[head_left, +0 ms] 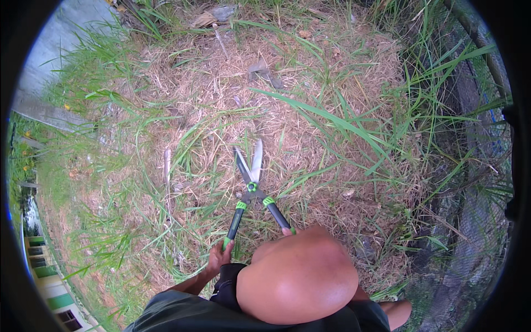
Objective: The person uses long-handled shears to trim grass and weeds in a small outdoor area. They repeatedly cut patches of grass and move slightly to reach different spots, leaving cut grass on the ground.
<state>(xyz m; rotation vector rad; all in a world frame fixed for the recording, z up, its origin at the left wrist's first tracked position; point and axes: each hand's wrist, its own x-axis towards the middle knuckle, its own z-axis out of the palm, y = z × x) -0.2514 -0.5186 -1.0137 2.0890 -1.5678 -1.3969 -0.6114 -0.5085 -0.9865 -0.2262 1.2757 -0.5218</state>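
Note:
A pair of hedge shears (251,186) with black and green handles points away from me, low over the grass. Its two blades stand apart in a narrow V, with a few green grass blades (249,141) around the tips. My left hand (220,256) grips the end of the left handle. At the end of the right handle, fingers of my right hand (287,231) show, while my bare knee (298,278) hides the rest of that hand. Dry cut grass (290,166) covers the soil under the shears.
On the right runs a mesh fence (460,265) with tall grass along it. Long green leaves (332,120) arch over the ground ahead. A grey concrete slab (54,114) lies at the upper left, and a building (58,286) stands at the lower left. A stick (167,170) lies left of the shears.

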